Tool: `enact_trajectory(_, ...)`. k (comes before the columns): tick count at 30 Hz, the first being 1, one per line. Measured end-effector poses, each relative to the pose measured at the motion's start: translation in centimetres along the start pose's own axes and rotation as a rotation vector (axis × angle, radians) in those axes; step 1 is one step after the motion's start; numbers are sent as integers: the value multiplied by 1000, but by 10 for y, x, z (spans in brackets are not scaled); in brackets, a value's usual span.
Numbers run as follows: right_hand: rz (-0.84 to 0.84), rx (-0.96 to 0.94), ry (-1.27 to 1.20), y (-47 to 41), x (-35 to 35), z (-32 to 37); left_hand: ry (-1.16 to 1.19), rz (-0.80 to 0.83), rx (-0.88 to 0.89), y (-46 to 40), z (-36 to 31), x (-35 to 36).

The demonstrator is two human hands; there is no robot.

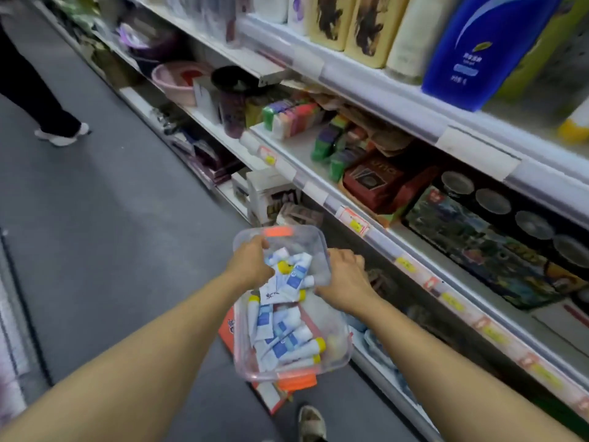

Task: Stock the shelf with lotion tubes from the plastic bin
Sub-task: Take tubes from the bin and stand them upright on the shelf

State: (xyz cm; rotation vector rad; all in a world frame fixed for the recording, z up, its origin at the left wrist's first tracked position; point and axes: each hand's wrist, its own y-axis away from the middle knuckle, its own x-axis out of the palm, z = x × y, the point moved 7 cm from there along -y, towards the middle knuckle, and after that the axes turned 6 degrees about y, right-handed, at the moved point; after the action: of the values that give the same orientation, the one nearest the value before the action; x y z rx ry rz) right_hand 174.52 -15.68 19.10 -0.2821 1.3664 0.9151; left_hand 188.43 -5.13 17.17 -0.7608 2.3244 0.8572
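Small white lotion tubes (pixel 288 341) with blue labels and yellow caps lie jumbled in a clear plastic bin (pixel 334 352) with orange latches at its near and far ends, held low over the aisle in front of the person. The left hand (pixel 251 266) reaches inside the bin's far half, fingers curled down among the tubes, though I cannot tell whether they have closed on one. The right hand (pixel 345 279) grips the bin's right rim, fingers wrapped over the edge. Under the bin shows an orange-and-white carton (pixel 231 330), and below it a sandalled foot (pixel 312 422) on the grey floor (pixel 111 234). To the right runs white shelving (pixel 398 250) with yellow price tags, stocked with boxed games, card packs and, higher up, a blue bottle (pixel 478 49). Far left, another person's leg (pixel 35 94) crosses the aisle.
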Motion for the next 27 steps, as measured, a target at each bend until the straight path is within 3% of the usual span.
enact_trajectory(11,272,-68,81,-61,111,-18,-13,69,-253,-41,106,76)
enact_trajectory(27,498,-41,-29,-94,210,-67,-38,243,-349,-90,162,199)
